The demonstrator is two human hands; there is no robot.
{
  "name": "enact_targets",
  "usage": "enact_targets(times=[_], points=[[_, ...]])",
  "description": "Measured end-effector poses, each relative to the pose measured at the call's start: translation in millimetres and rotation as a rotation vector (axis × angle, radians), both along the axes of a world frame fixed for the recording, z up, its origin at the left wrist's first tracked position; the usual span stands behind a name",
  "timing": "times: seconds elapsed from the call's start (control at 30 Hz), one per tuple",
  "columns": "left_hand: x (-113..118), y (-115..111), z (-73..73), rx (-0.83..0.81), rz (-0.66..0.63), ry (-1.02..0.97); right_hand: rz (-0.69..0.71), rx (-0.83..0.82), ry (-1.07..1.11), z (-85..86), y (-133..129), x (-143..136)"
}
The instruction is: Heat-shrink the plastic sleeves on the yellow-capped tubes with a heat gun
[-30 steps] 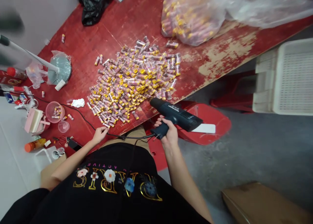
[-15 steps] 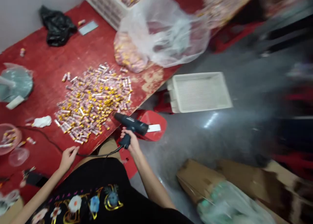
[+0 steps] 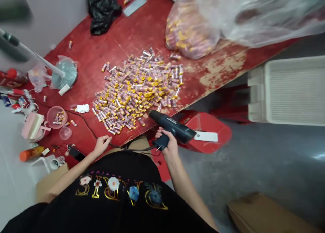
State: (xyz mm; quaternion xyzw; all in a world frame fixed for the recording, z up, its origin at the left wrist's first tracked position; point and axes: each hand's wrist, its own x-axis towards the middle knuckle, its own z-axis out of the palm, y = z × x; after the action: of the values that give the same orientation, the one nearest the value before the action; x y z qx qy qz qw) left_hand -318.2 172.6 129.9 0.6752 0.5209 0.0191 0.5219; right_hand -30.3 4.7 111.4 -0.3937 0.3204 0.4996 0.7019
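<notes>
A black heat gun [image 3: 175, 128] is held by its handle in my right hand [image 3: 169, 142], fingers wrapped round the grip. Its nozzle points left, at the table edge beside a pile of small clear tubes with yellow ends [image 3: 137, 90]. At the near edge, my left hand [image 3: 103, 144] has its fingers closed at the black power cord [image 3: 129, 149], which runs between the handle and the left side of the table.
On the red table [image 3: 142, 29] lie a bag of similar tubes [image 3: 189, 33], a black plastic bag [image 3: 103, 11], a pink bowl [image 3: 57, 117] and a round lamp base [image 3: 64, 75]. A red stool [image 3: 215, 128] bears a white flat object [image 3: 207, 136]. A white crate [image 3: 296, 90] stands right; a cardboard box [image 3: 269, 212] lies below.
The view has swung left, so the table, pile and both hands appear further right. More of the table's left end shows. The right hand still grips the heat gun.
</notes>
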Motion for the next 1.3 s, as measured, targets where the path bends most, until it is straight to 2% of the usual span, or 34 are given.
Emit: enact_targets(times=[0.2, 0.37, 0.5, 0.63, 0.9, 1.03, 1.17, 1.3], points=[[-9, 3, -1.9, -0.007, -0.001, 0.009, 0.015, -0.049, -0.025, 4.5, 7, -7], [-9, 2, 0.8, -0.004, -0.022, 0.02, -0.049, -0.099, -0.059, 4.6, 6, -13], [-8, -1, 5.0, -0.012, -0.049, 0.031, 0.036, -0.067, -0.011, 3.6, 0, -23], [-5, -2, 8.5, -0.02, -0.072, 0.031, -0.025, -0.071, -0.012, -0.1, -1, -25], [-4, -4, 12.1, -0.045, -0.099, 0.042, -0.006, -0.057, 0.07, 4.0, -5, -35], [-5, -5, 14.3, -0.039, -0.088, 0.05, -0.02, -0.034, 0.076, 6.7, 0, -30], [-3, -4, 17.5, -0.036, -0.098, 0.05, -0.086, 0.016, -0.022, 10.2, 11, -19], [0, -2, 20.2, -0.034, -0.102, 0.047, 0.0, 0.047, -0.045, 15.7, 16, -13]])
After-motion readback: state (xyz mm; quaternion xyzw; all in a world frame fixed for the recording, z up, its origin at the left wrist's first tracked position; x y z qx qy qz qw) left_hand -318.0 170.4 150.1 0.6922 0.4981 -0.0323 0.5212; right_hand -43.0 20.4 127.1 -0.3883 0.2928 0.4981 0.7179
